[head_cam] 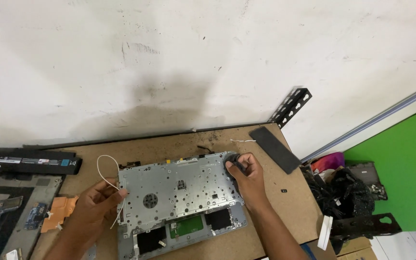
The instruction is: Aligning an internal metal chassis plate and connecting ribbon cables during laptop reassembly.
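Fingers of the right hand [246, 174] curl tight around a small black part [233, 163] at the far right corner of the laptop palmrest frame [179, 192], which lies silver underside up in the middle of the particleboard table [275, 212]. Fingers of the left hand [97, 204] press together against the frame's left edge, pinching a thin white wire [103, 168] that loops up beyond that edge. Left of the frame sit an orange flex piece [59, 212] and, farther off, a long black battery pack [27, 162]. Beyond the frame's right corner lies a flat black strip [275, 148].
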